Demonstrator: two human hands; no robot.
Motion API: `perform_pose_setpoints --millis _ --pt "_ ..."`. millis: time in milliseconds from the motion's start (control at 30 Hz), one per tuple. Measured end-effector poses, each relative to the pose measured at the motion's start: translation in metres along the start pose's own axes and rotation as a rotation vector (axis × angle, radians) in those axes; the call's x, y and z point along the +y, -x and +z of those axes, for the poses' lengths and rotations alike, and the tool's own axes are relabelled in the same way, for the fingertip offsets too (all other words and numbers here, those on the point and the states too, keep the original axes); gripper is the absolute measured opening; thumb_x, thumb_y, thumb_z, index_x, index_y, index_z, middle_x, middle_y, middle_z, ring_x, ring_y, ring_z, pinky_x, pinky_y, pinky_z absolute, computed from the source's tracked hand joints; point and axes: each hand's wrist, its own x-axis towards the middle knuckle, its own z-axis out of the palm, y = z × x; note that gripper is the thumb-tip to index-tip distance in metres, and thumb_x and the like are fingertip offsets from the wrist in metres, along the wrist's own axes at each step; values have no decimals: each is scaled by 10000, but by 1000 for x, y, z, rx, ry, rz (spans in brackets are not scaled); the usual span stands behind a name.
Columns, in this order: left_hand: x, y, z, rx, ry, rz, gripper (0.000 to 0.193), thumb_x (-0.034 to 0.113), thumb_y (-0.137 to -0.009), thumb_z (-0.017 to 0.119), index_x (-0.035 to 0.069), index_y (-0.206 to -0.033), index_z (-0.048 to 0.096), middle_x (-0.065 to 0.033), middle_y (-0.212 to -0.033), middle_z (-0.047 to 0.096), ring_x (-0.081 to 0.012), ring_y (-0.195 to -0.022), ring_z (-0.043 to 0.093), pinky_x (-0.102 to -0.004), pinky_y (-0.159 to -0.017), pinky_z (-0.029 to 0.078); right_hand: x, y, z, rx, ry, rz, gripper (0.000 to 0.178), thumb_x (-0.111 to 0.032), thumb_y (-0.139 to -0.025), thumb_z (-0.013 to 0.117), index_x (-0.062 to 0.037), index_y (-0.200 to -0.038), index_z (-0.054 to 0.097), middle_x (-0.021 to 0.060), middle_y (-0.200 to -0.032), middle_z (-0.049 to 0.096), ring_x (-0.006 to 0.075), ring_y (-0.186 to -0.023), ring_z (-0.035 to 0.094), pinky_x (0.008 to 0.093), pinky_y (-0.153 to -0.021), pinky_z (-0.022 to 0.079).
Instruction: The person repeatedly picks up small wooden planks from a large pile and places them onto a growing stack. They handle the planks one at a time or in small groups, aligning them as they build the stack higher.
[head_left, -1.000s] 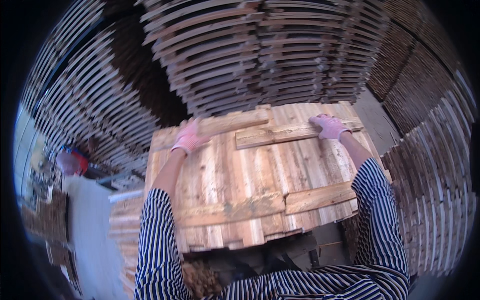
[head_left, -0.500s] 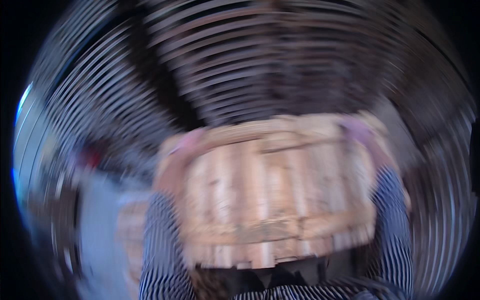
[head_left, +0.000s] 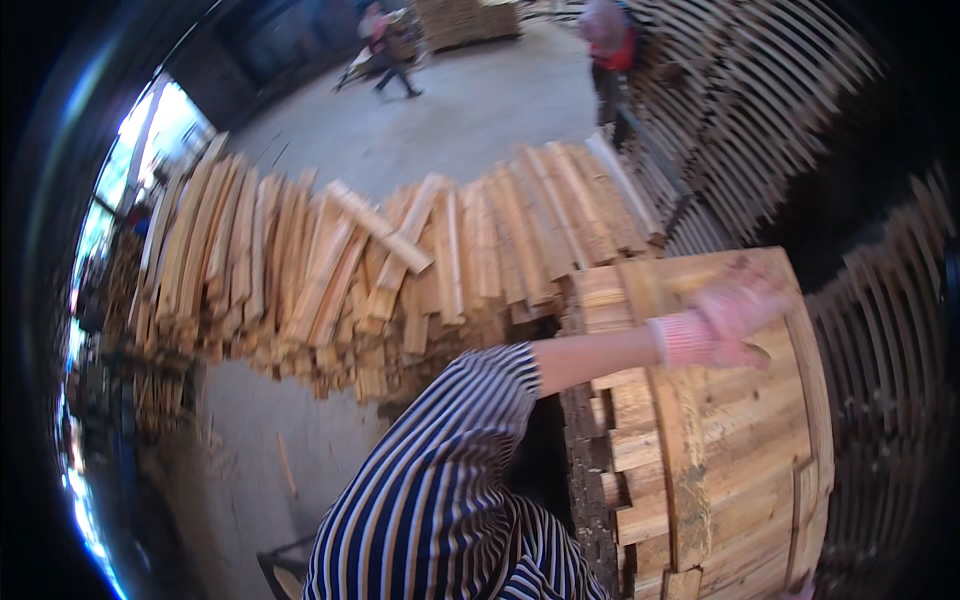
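Note:
My left hand (head_left: 735, 315), in a pink knit glove, reaches across to the right over a panel of pale wooden slats (head_left: 745, 430). Its fingers look stretched out and its thumb apart, though motion smears the fingertips. Whether the palm touches the wood is hard to make out. The panel lies on top of a stack with darker, rough edges (head_left: 588, 470). At the bottom right, a sliver of pink glove (head_left: 800, 590) shows beside the panel, probably my right hand; its fingers are hidden.
A long heap of loose wooden slats (head_left: 480, 240) spreads across the middle. Curved-looking rows of stacked strips (head_left: 740, 110) rise at the right. A person in red (head_left: 608, 45) stands beyond the heap; another person (head_left: 385, 45) walks farther back near a wood stack (head_left: 465, 25).
My view has swung left, so the panel now sits at the right. Before, both hands were at the panel's sides; now the left hand is stretched over its top.

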Motion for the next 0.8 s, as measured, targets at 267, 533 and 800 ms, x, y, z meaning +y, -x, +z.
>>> perform_pose_setpoints --millis 267,533,800 --pt "-238 356 -83 406 -134 -1439 986 529 -849 738 13 -1577 318 -242 -1572 377 -377 -1472 327 -405 -1220 289 -194 -14 -91 256 147 -117 942 -359 -794 820 -161 -1589 354 244 -1495 476 364 -1373 493 480 -1136 421" --pt "-383 409 -175 603 -411 -2065 1239 724 -697 780 40 -1582 248 -181 -1624 349 -379 -1491 326 -596 -1202 237 -538 156 -204 589 -57 -749 749 -296 -967 698 -84 -1592 342 224 -1623 331 406 -1435 423 491 -1174 384" --pt "-451 449 -176 545 -443 -2119 950 528 -673 837 61 -1395 432 -182 -1441 539 -345 -1390 472 -525 -1193 272 -747 238 -113 136 -933 -1199 606 -42 -816 747 -73 -1406 614 213 -1352 600 340 -1271 576 411 -1104 464"
